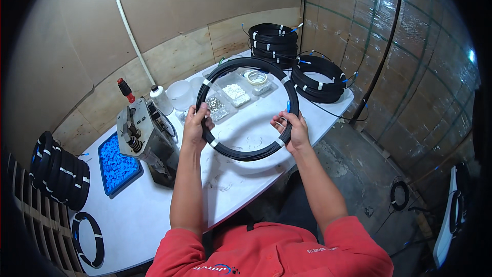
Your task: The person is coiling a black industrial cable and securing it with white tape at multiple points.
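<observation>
A large coil of black cable point(248, 155), bound with white bands, is held up above the white table between my hands. My left hand point(196, 124) wraps its fingers round the left side of the ring. On the opposite side my right hand point(293, 129) grips the ring, thumb by a small blue connector point(288, 106). Through the ring I see clear plastic trays: one with small metal parts point(217, 107), another with white pieces point(234, 93). A roll of tape point(256, 77) lies in a further container.
Left of my left hand stands a metal press point(148, 136) with a red-and-black handle. A blue-filled tray point(118, 164), a white bottle point(160, 97) and cable-coil stacks point(271, 46) point(318, 79) share the table. More coils point(59, 172) are at the far left; a small one point(399, 195) lies on the floor.
</observation>
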`<state>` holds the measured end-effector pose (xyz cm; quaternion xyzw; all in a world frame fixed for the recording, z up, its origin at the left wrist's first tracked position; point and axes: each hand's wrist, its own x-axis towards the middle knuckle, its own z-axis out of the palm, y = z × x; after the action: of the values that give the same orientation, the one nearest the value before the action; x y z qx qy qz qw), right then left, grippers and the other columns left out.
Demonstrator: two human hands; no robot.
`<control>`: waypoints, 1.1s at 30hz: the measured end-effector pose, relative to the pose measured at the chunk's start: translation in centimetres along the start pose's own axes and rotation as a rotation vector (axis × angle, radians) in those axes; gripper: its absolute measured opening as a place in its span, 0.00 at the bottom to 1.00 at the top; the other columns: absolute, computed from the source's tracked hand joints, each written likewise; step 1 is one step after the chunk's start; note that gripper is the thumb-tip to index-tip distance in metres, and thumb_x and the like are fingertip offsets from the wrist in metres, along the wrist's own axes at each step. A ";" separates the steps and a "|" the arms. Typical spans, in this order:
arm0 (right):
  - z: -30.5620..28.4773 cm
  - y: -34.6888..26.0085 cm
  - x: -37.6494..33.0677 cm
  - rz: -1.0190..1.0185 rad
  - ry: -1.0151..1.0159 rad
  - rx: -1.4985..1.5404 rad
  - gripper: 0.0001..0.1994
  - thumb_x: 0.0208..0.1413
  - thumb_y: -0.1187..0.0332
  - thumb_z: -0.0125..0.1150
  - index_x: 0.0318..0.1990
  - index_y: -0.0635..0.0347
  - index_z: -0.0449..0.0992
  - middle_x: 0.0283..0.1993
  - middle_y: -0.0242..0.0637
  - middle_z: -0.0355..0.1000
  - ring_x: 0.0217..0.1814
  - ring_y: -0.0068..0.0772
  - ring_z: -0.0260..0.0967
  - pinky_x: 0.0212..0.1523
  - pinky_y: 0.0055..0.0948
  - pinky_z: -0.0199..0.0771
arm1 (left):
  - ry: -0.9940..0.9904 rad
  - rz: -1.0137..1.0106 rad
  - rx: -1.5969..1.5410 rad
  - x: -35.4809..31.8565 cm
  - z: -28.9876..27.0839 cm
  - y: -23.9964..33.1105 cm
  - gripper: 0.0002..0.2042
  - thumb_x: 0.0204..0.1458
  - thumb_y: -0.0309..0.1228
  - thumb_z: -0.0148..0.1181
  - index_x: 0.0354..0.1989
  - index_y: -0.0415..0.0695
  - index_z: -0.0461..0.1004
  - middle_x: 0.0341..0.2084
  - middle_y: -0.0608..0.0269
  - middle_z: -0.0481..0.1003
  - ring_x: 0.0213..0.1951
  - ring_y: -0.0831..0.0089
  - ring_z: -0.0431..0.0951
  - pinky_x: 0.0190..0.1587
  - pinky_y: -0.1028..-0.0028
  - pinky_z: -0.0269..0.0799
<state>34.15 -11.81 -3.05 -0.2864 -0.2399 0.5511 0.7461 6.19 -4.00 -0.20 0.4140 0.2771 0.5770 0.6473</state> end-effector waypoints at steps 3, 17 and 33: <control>0.8 0.8 -0.3 -0.070 0.027 0.090 0.07 0.58 0.76 0.57 0.43 0.60 0.68 0.41 0.38 0.68 0.45 0.35 0.72 0.55 0.52 0.80 | -0.028 0.114 -0.181 -1.0 1.2 -0.6 0.27 0.62 0.48 0.59 0.66 0.51 0.63 0.45 0.65 0.74 0.45 0.72 0.77 0.47 0.71 0.74; -0.4 3.0 -0.6 -0.211 -0.176 0.011 0.34 0.68 0.42 0.43 0.71 0.56 0.54 0.67 0.50 0.61 0.68 0.46 0.60 0.68 0.47 0.60 | 0.037 0.133 -0.350 -3.7 3.9 -2.5 0.29 0.52 0.19 0.50 0.65 0.49 0.58 0.21 0.72 0.58 0.21 0.80 0.58 0.23 0.77 0.59; 0.4 -3.7 -1.6 -0.160 -0.103 -0.330 0.27 0.69 0.65 0.50 0.74 0.50 0.53 0.44 0.46 0.71 0.30 0.34 0.77 0.25 0.31 0.84 | 0.133 -0.013 -0.118 -1.5 1.5 -1.5 0.21 0.67 0.45 0.48 0.66 0.57 0.60 0.33 0.63 0.74 0.22 0.76 0.73 0.22 0.78 0.68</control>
<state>36.03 -14.12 -0.26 -0.3564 -0.3868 0.4571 0.7172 7.91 -5.74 -0.91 0.3343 0.2877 0.6141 0.6544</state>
